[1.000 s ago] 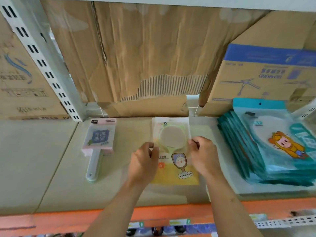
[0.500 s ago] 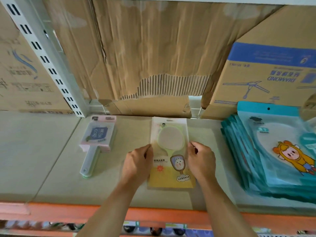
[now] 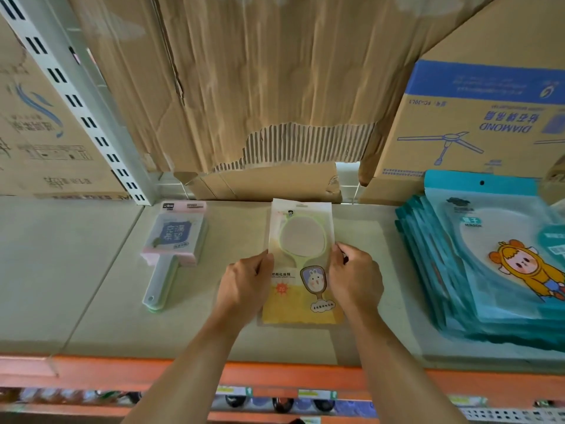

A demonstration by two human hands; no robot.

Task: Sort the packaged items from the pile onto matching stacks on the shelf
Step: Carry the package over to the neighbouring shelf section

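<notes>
Currently I log left hand (image 3: 244,286) and right hand (image 3: 356,280) pinching yellow mirror packet (image 3: 301,249) edges, packet flat on shelf (image 3: 101,301)

Reaching both bare forearms forward from the lower edge of the view, converging slightly toward the wrists. Presenting the left hand (image 3: 246,286) and the right hand (image 3: 357,278) side by side at about the same height, backs upward, wrists straight. Pinching the left edge of the mirror package (image 3: 301,240) with the left thumb and curled fingers; pinching its right edge with the right thumb and fingertips, knuckles bent.
</notes>
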